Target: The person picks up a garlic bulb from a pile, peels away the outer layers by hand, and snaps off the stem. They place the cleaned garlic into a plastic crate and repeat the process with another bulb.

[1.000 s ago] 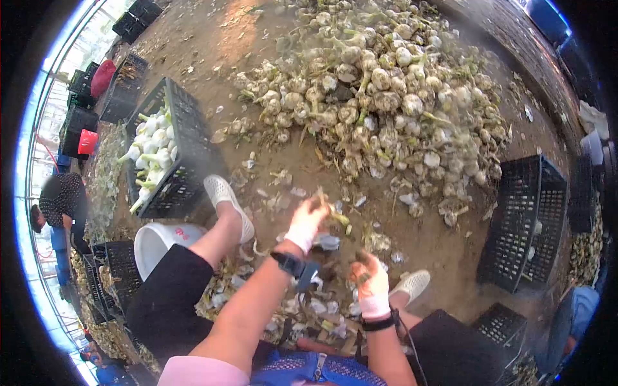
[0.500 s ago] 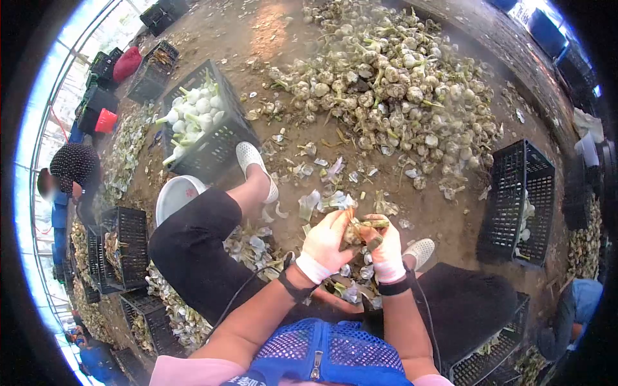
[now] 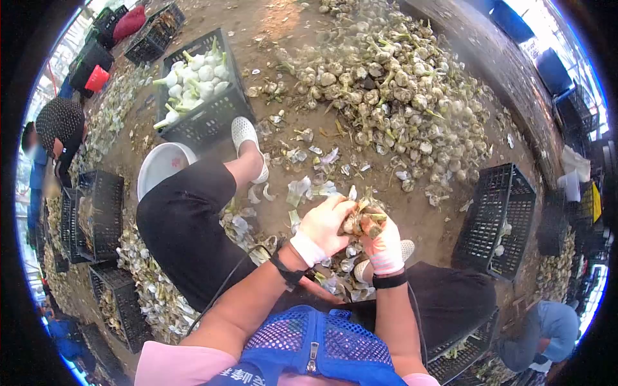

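**Both hands closed on one garlic bulb above the peelings**

The left hand (image 3: 324, 226) and the right hand (image 3: 384, 243) meet in front of the person's chest, and both wear white wrist wraps. Between them sits a dirty garlic bulb (image 3: 355, 222), held just above the ground between the knees. The left grip is closed around the bulb from the left side, with the fingers curled over its top. The right grip is closed on the bulb from the right, and the thumb presses against its skin. A short green stalk end pokes out beside the right fingers.

Under the hands lies a litter of pale skins (image 3: 309, 190), spread over the dirt floor (image 3: 270, 38) as far as the person's white shoe (image 3: 246, 138). Further ahead, well apart from the hands, is a big pile of unpeeled garlic (image 3: 386, 83). A black crate (image 3: 212, 119) ahead on the left holds cleaned white bulbs, and a white bucket (image 3: 159, 168) stands just beside it, against the person's left leg. Another black crate (image 3: 499, 222) stands on the right, tilted on its side. At the left edge another person (image 3: 55, 132) bends over more crates.
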Demonstrator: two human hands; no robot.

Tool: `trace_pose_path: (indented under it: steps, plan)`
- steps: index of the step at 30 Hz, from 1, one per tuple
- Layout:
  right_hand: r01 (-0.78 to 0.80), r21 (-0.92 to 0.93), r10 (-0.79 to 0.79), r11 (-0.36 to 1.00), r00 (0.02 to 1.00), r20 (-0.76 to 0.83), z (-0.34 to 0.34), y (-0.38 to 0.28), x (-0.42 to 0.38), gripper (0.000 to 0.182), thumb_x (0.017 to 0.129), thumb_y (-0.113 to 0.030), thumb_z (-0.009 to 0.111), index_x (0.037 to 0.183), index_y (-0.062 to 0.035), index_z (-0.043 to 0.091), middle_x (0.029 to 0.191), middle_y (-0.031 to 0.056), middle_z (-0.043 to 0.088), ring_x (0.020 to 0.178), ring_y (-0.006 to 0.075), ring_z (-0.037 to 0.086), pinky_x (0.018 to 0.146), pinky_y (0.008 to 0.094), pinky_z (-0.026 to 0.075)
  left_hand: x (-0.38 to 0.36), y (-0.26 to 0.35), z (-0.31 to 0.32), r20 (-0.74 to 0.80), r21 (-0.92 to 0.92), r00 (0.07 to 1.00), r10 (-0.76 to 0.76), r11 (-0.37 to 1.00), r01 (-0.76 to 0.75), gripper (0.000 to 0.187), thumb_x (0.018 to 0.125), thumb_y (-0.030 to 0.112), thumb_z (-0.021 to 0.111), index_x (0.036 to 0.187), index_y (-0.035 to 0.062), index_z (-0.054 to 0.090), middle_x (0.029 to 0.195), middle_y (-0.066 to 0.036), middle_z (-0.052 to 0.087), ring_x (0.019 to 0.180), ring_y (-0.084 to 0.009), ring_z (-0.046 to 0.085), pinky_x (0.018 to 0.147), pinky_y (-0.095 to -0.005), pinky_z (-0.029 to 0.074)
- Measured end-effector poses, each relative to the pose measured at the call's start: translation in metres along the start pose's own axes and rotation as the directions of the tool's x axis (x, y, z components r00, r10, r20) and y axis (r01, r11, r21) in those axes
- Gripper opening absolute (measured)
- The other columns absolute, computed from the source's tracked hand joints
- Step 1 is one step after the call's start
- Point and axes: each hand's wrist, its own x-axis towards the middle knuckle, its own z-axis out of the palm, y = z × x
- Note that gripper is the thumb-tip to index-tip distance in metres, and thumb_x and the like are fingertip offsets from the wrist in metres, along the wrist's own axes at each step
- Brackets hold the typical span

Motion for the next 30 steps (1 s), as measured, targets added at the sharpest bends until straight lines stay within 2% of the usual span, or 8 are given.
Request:
trace_pose_path:
  steps: [6, 9, 14, 20, 22, 25, 29, 30]
  plan:
    - [-0.108, 0.008, 0.108, 0.994, 0.994, -0.006, 0.042, -0.028, -0.016, 0.045, 0.080, -0.009, 0.067, 0.117, 0.0057, 0.046, 0.096, 0.0088, 0.060, 0.085, 0.0151, 0.059, 0.077, 0.0261, 0.048, -0.007, -0.016, 0.000, 0.004, -0.516, 0.985, -0.172, 0.844, 0.149, 0.052, 0.065, 0.021, 0.073, 0.108, 0.0029, 0.052, 0.095, -0.013, 0.058, 0.086, -0.0213, 0.059, 0.077, -0.0322, 0.048]
    - [-0.066, -0.204, 0.093, 0.977, 0.988, 0.125, 0.036, -0.016, -0.026, 0.041, 0.080, -0.009, 0.064, 0.116, 0.0030, 0.051, 0.101, 0.0068, 0.062, 0.087, 0.0114, 0.057, 0.077, 0.0241, 0.046, -0.017, -0.022, 0.012, 0.214, -0.913, 0.908, -0.360, 0.258, 0.317, 0.042, 0.082, 0.034, 0.059, 0.109, 0.0031, 0.052, 0.093, -0.006, 0.060, 0.082, -0.0137, 0.056, 0.072, -0.0283, 0.047]
    - [0.035, -0.482, 0.012, 0.876, 0.996, 0.093, 0.050, -0.024, -0.025, 0.037, 0.075, -0.008, 0.068, 0.108, 0.0024, 0.055, 0.096, 0.0038, 0.062, 0.086, 0.0108, 0.057, 0.076, 0.0252, 0.046, -0.018, -0.031, 0.022, 0.360, -0.931, 0.849, -0.387, -0.204, 0.302, 0.043, 0.085, 0.041, 0.052, 0.109, 0.0055, 0.054, 0.087, -0.003, 0.058, 0.076, -0.0139, 0.057, 0.063, -0.0276, 0.048]
    - [-0.056, 0.128, 0.068, 0.990, 0.993, -0.093, 0.031, -0.007, 0.005, 0.017, 0.082, 0.002, 0.052, 0.097, 0.0017, 0.060, 0.096, 0.0099, 0.062, 0.089, 0.0177, 0.058, 0.078, 0.0372, 0.052, -0.010, -0.025, -0.004, 0.213, -0.860, 0.942, -0.258, 0.409, 0.306, 0.059, 0.082, 0.015, 0.059, 0.134, 0.0055, 0.032, 0.108, -0.010, 0.054, 0.094, -0.0181, 0.056, 0.077, -0.0299, 0.049]
    - [0.068, -0.097, -0.081, 0.993, 0.987, -0.141, 0.034, -0.017, 0.010, 0.020, 0.078, 0.006, 0.057, 0.097, 0.0016, 0.059, 0.095, 0.0084, 0.063, 0.088, 0.0151, 0.059, 0.078, 0.0303, 0.050, -0.012, -0.018, 0.001, 0.138, -0.866, 0.944, -0.300, 0.425, 0.261, 0.074, 0.075, 0.013, 0.068, 0.138, 0.0066, 0.028, 0.111, -0.010, 0.053, 0.101, -0.0196, 0.054, 0.092, -0.0311, 0.042]
    - [0.360, -0.519, -0.361, 0.775, 0.927, 0.104, 0.046, 0.001, 0.003, 0.025, 0.073, 0.010, 0.059, 0.097, 0.0015, 0.058, 0.093, 0.0074, 0.063, 0.086, 0.0132, 0.058, 0.077, 0.0270, 0.048, -0.019, -0.033, 0.028, -0.054, -0.439, 0.974, -0.219, 0.881, 0.174, 0.080, 0.070, 0.020, 0.074, 0.136, 0.0063, 0.032, 0.119, -0.009, 0.050, 0.104, -0.0213, 0.052, 0.091, -0.0325, 0.042]
    - [0.080, -0.278, -0.079, 0.957, 0.997, 0.016, 0.046, 0.017, -0.005, 0.016, 0.079, 0.002, 0.056, 0.094, -0.0002, 0.058, 0.086, 0.0054, 0.062, 0.082, 0.0131, 0.057, 0.076, 0.0292, 0.047, -0.006, -0.035, 0.026, 0.112, -0.900, 0.857, -0.504, 0.313, 0.302, 0.046, 0.087, 0.020, 0.058, 0.127, 0.0031, 0.044, 0.104, -0.008, 0.056, 0.089, -0.0162, 0.056, 0.083, -0.0275, 0.045]
    - [0.087, -0.263, -0.086, 0.961, 0.996, 0.017, 0.046, 0.017, -0.002, 0.016, 0.079, 0.002, 0.056, 0.094, -0.0002, 0.058, 0.086, 0.0054, 0.062, 0.082, 0.0131, 0.057, 0.076, 0.0292, 0.047, -0.002, -0.034, 0.029, 0.015, -0.841, 0.868, -0.497, 0.464, 0.280, 0.034, 0.092, 0.017, 0.049, 0.123, 0.0024, 0.047, 0.098, -0.008, 0.060, 0.089, -0.0152, 0.058, 0.080, -0.0265, 0.047]
